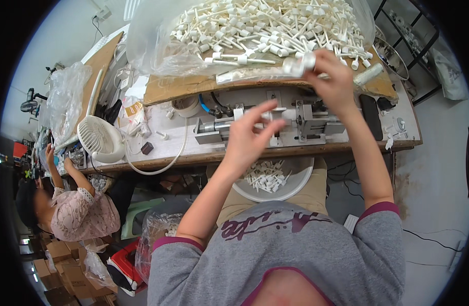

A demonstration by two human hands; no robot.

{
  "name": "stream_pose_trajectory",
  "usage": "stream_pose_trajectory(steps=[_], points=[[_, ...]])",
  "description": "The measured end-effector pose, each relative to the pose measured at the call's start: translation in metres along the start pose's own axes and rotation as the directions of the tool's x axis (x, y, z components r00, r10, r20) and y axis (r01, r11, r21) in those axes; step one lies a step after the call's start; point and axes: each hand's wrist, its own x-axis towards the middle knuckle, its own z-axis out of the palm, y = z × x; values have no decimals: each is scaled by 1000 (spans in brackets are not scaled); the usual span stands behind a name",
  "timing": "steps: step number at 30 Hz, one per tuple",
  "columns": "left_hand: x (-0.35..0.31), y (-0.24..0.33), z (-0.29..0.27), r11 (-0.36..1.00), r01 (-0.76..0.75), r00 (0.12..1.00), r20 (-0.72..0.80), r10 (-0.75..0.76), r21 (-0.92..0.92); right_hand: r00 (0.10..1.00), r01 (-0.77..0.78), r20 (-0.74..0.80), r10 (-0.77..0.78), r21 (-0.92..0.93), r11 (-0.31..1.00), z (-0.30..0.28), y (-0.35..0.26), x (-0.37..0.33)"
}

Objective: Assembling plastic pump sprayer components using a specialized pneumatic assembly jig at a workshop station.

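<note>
My right hand (334,79) is raised at the front edge of the heap, its fingers closed around a white plastic part (300,64), blurred by motion. Below and to the left, my left hand (251,133) hovers over a metal clamping fixture (311,122), thumb and forefinger spread with nothing seen between them. The fixture has two steel blocks with cylinders facing each other on the bench. Behind my hands lies a big heap of white plastic pieces (275,30), each a cup on a thin stem.
A cardboard sheet (183,87) lies under the heap, beside clear plastic film (147,51). In my lap rests a bowl (298,189) of similar pieces. A white fan (103,138) stands at left, a black phone (371,117) at right. Another person (81,211) works at far left.
</note>
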Motion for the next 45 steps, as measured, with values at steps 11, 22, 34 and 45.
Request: stream_pose_trajectory(steps=[11, 22, 34, 45], points=[[-31, -14, 2, 946, -204, 979, 23, 205, 253, 999, -37, 13, 38, -86, 996, 8, -31, -92], [-25, -47, 15, 552, -370, 929, 290, 230, 747, 984, -171, -63, 166, -74, 982, 9, -33, -117], [-33, -5, 5, 989, -83, 975, 197, 106, -121, 975, 213, 135, -177, -344, 914, 23, -42, -119], [-34, -50, 11, 663, -387, 910, 149, 388, 641, 1000, -26, -18, 24, -120, 992, 30, -28, -119]])
